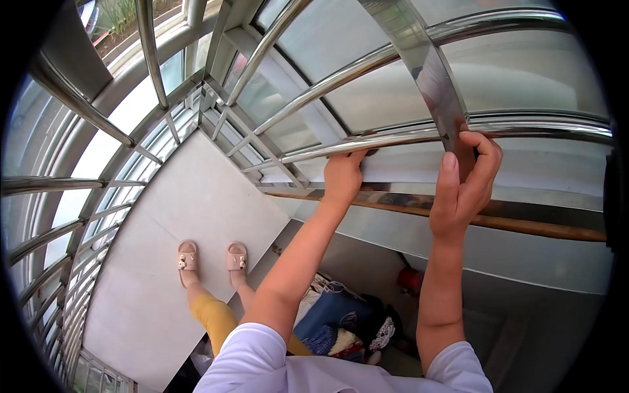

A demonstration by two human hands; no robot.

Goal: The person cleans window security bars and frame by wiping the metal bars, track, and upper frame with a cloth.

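Note:
My left hand (pixel 343 175) reaches up to the lower round metal rail (pixel 393 138), its fingers closed at the rail and partly hidden behind it. Something dark and flat shows beside those fingers, too little of it to name. Further right, my right hand (pixel 462 187) is at the wide, shiny upright metal strip (pixel 436 78), just below where the strip meets the rail. Its thumb lies along the near side of the strip and its index finger curls at the far edge, with the strip between them. Behind the rails stand frosted glass panes (pixel 517 78).
Metal bars (pixel 65 226) curve along the left side. Feet in pink slippers (pixel 188 259) stand on a pale flat surface (pixel 144 275). A brown rod (pixel 537 227) runs below the rail. Under the arms lie a blue bag (pixel 331 311), cloth items and a red object (pixel 410 280).

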